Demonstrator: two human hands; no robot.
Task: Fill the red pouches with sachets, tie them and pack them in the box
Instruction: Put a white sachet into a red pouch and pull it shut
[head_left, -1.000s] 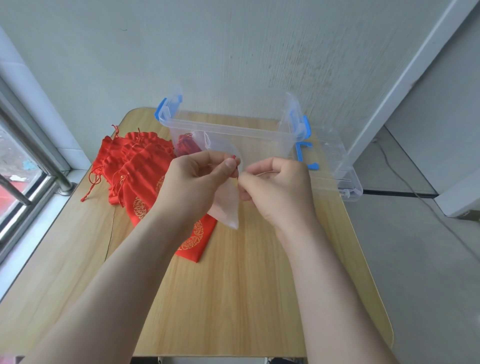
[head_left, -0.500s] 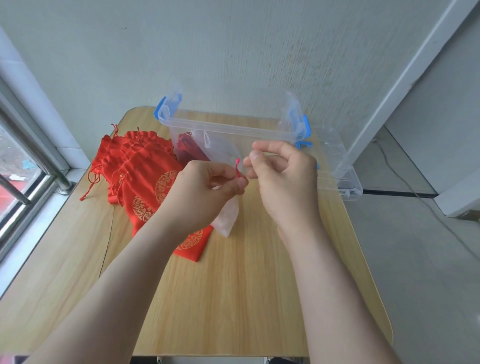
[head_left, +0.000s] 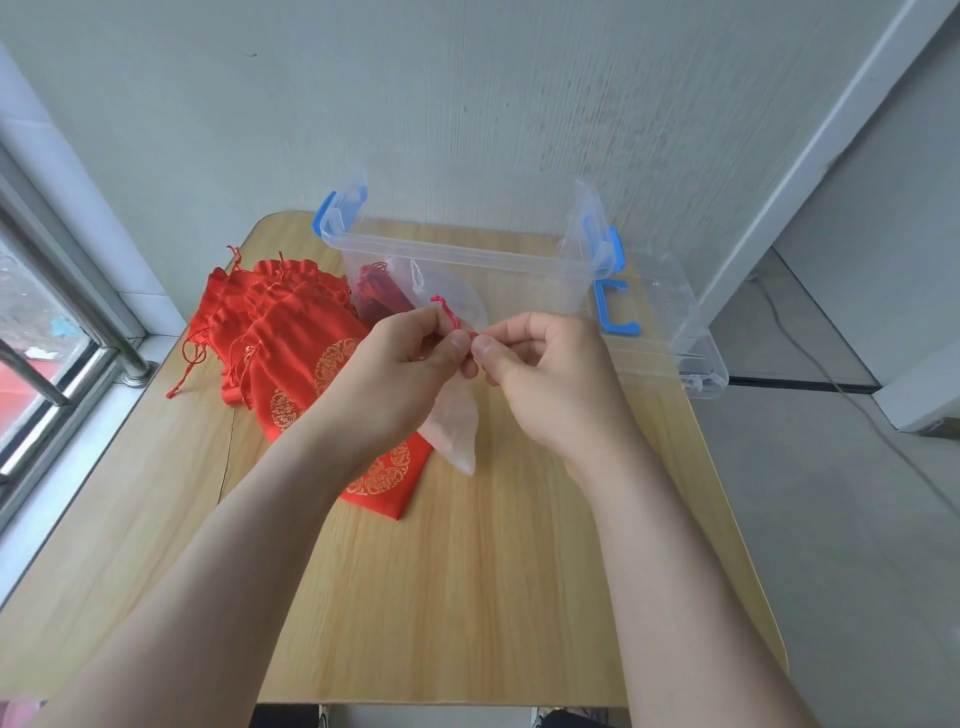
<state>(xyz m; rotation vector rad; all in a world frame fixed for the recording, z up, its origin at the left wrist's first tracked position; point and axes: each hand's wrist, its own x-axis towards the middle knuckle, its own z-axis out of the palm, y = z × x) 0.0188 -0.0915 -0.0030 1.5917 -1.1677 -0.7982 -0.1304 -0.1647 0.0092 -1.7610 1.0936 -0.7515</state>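
Note:
My left hand (head_left: 400, 358) and my right hand (head_left: 545, 374) meet above the table, both pinching a thin red string (head_left: 451, 314) at the top of a pale translucent sachet (head_left: 454, 426) that hangs below them. A pile of red pouches (head_left: 280, 332) with gold emblems lies on the table to the left. The clear plastic box (head_left: 467, 260) with blue latches stands behind the hands; a dark red bundle (head_left: 374, 288) and a pale sachet lie inside it.
The box's clear lid (head_left: 670, 322) lies to the right of the box, overhanging the wooden table (head_left: 467, 597). A window frame (head_left: 62, 322) runs along the left edge. A wall stands behind the table and grey floor lies to the right.
My right hand came back down from above to meet the left thumb at the red string. The sachet still hangs below the hands.

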